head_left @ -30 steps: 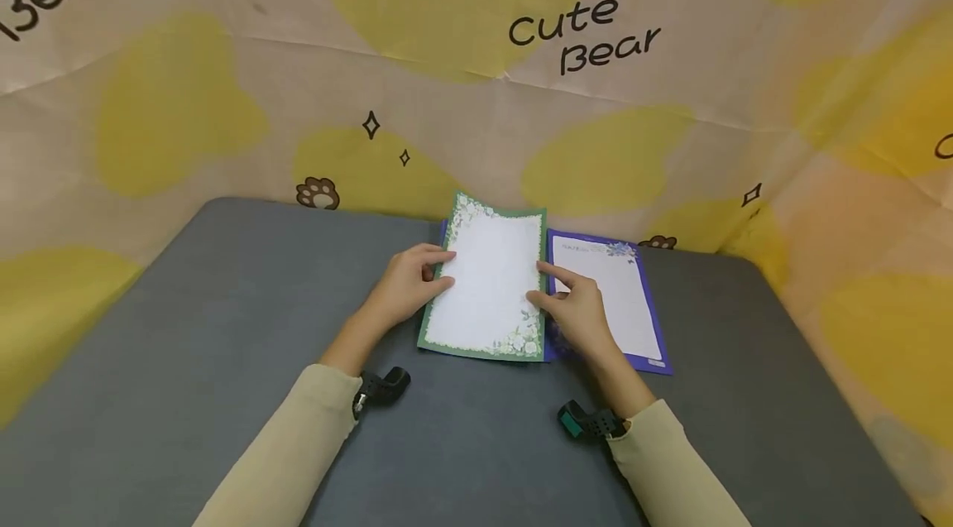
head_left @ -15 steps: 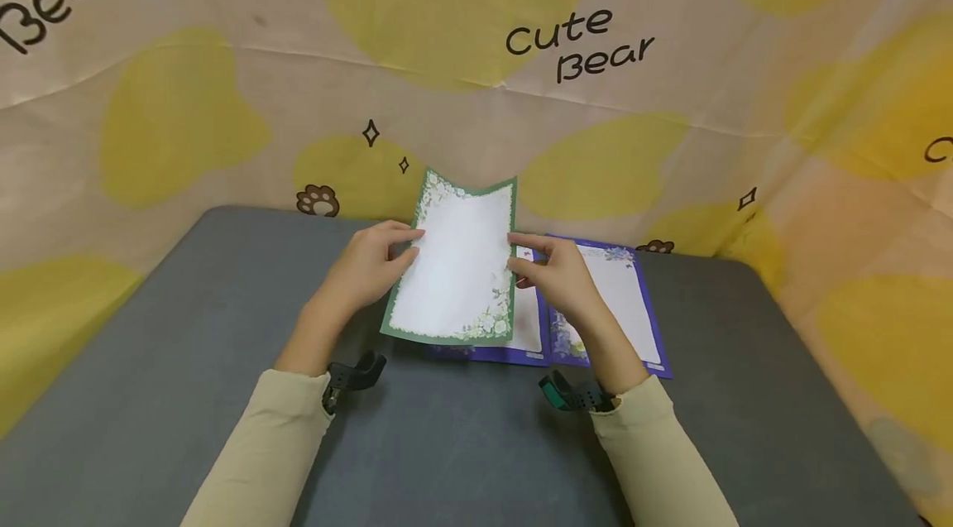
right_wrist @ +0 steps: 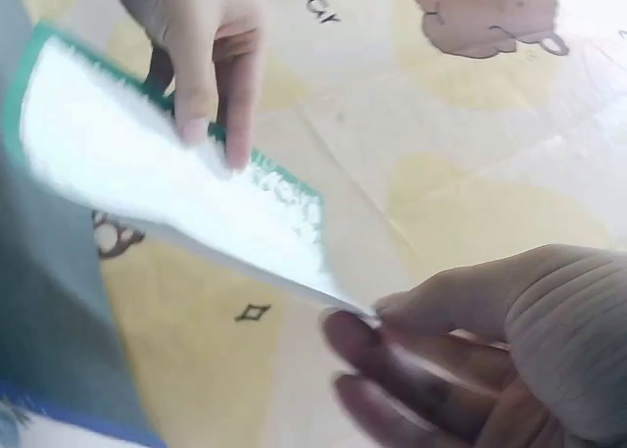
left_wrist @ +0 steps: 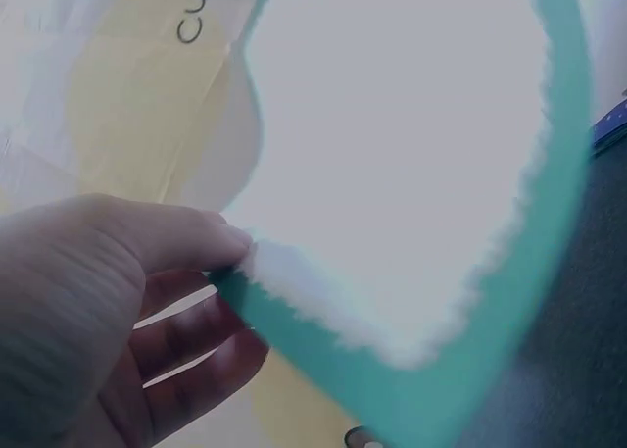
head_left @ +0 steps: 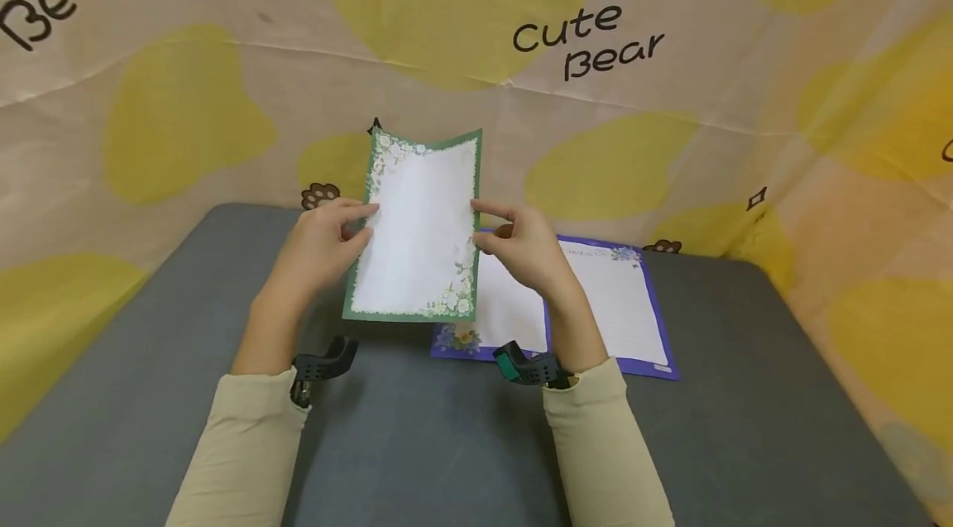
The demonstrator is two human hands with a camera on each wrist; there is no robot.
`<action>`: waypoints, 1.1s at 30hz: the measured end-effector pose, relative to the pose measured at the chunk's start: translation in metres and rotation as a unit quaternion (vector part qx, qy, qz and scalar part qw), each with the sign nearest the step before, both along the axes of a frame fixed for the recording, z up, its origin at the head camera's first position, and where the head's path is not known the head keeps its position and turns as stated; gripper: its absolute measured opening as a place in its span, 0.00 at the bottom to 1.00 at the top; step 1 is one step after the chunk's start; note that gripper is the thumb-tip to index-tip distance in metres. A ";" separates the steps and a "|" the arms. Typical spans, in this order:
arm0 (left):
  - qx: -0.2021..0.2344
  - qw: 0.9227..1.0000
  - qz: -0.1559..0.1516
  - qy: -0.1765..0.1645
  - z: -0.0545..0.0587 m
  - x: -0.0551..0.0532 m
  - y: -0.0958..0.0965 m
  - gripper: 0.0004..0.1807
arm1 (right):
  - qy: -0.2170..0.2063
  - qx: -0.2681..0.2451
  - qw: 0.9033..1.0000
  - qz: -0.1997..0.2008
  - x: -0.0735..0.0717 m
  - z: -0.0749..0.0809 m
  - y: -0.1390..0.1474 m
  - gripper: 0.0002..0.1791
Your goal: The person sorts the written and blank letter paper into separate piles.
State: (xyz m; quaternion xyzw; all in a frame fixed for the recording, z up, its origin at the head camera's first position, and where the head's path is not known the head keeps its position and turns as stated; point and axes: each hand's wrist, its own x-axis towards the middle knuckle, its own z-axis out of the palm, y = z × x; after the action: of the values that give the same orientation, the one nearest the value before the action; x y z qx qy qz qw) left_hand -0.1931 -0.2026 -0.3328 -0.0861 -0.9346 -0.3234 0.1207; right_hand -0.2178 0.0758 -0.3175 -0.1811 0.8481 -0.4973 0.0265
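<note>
A sheet of paper [head_left: 417, 229] with a green border and white flowers in two corners is held up above the table, its top edge bowed. My left hand [head_left: 316, 250] pinches its left edge between thumb and fingers. The right hand [head_left: 524, 250] pinches the opposite edge. In the left wrist view the thumb of the left hand [left_wrist: 127, 262] lies on the green border, the other fingers behind it. In the right wrist view the right hand [right_wrist: 480, 340] grips the paper's edge, with the left hand [right_wrist: 211, 66] across from it.
Two purple-bordered sheets lie side by side on the grey table [head_left: 417, 444]: a left sheet [head_left: 514, 312], partly covered by the raised paper and right hand, and a right sheet [head_left: 618, 304], partly behind the right forearm. A patterned cloth [head_left: 447, 31] hangs behind the table.
Both hands have lifted the green-bordered paper and carried it left, off the left purple-bordered sheet, which now shows more.
</note>
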 end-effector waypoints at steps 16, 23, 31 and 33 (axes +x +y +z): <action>-0.019 0.999 0.037 -0.032 -0.001 0.006 -0.019 0.22 | -0.009 -0.042 0.999 -0.008 -0.004 -0.037 -0.030 0.26; -0.026 0.996 0.043 -0.076 -0.006 0.003 -0.026 0.21 | -0.021 -0.013 1.000 -0.012 -0.004 -0.051 -0.038 0.26; -0.052 0.992 0.041 -0.111 -0.019 -0.005 -0.030 0.22 | 0.006 0.000 1.000 0.005 -0.008 -0.071 -0.047 0.27; -0.054 0.991 0.038 -0.115 -0.023 -0.007 -0.031 0.22 | 0.005 0.004 1.000 0.003 -0.009 -0.077 -0.049 0.27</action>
State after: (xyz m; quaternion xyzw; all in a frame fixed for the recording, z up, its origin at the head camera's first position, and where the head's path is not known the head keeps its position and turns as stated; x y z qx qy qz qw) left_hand -0.2001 -0.2333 -0.3561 -0.0190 -0.9609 -0.2755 0.0200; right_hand -0.2269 0.0267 -0.3942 -0.1860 0.8498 -0.4926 0.0242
